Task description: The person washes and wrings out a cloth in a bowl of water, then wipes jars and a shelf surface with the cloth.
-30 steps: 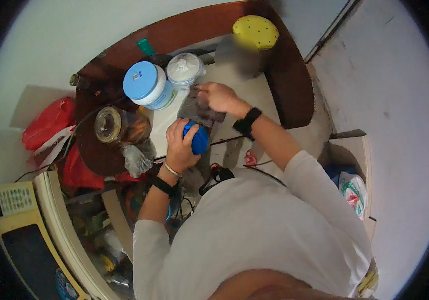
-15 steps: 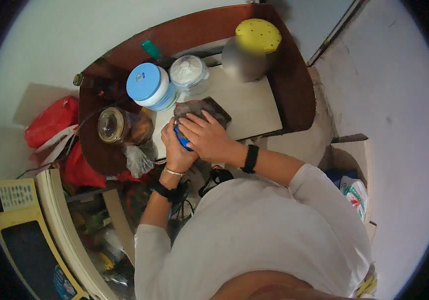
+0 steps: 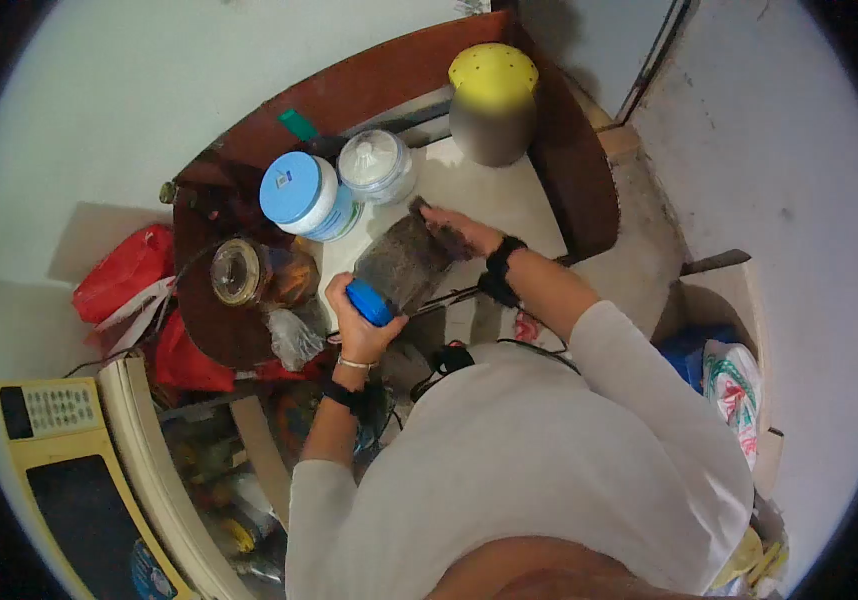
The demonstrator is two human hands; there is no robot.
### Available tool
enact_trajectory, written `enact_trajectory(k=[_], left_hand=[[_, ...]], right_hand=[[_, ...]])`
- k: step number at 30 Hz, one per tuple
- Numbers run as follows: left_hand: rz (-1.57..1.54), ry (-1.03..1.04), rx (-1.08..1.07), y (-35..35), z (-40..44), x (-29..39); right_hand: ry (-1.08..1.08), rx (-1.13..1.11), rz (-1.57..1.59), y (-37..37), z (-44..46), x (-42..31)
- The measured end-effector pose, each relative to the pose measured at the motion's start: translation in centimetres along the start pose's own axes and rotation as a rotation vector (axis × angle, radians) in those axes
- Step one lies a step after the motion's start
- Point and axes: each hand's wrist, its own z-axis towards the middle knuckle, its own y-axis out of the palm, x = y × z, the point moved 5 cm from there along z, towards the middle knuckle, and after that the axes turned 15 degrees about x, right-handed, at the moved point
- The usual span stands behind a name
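My left hand [image 3: 357,335] is wrapped round the blue lid [image 3: 369,302] of a jar, which is tilted on its side over the table. The jar's body [image 3: 401,265] looks greyish-brown; whether that is its contents or a covering, I cannot tell. At the jar's far end, my right hand [image 3: 464,234] has its fingers closed on a dark, crumpled piece that looks like a cloth [image 3: 443,242], pressed against the jar's side. Just beyond stand a white tub with a light blue lid [image 3: 294,188] and a clear jar with a whitish lid [image 3: 374,160].
A brown curved table [image 3: 589,190] carries a pale board [image 3: 539,205]. On it are a yellow dotted item [image 3: 494,70], a glass jar [image 3: 239,272] and a clear plastic bag [image 3: 294,340]. Red bags [image 3: 139,270] and a yellow microwave [image 3: 79,480] sit at left.
My right hand has moved right, from the top of the jar to its far end, with the cloth. The blue lid and the jar's body now show more. My view has shifted slightly.
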Motion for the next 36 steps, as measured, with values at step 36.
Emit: enact_trajectory(k=[36], left_hand=[[-0.022, 0.381, 0.0, 0.7, -0.8, 0.9]], right_hand=[[-0.076, 0.153, -0.031, -3.0, 0.3, 1.9]])
